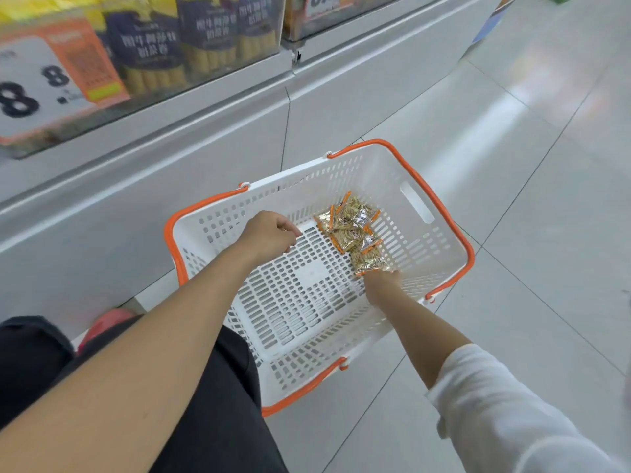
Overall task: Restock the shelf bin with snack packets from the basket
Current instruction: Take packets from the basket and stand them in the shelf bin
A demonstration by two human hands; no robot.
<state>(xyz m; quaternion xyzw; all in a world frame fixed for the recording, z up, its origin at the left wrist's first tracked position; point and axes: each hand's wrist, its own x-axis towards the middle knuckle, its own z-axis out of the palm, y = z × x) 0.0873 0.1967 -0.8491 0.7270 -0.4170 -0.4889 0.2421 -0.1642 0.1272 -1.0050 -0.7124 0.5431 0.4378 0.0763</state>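
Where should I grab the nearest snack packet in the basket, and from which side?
Grip the nearest packet by its near sealed end, coming from above on the side of the right hand. It lies flat on the basket floor, and that end points clear of the other packets.

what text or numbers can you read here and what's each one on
"8" and "8": price sign at left
"8", cut off: price sign at top
dark blue packets: Chinese print, too blurred
snack packets in the basket: print too small
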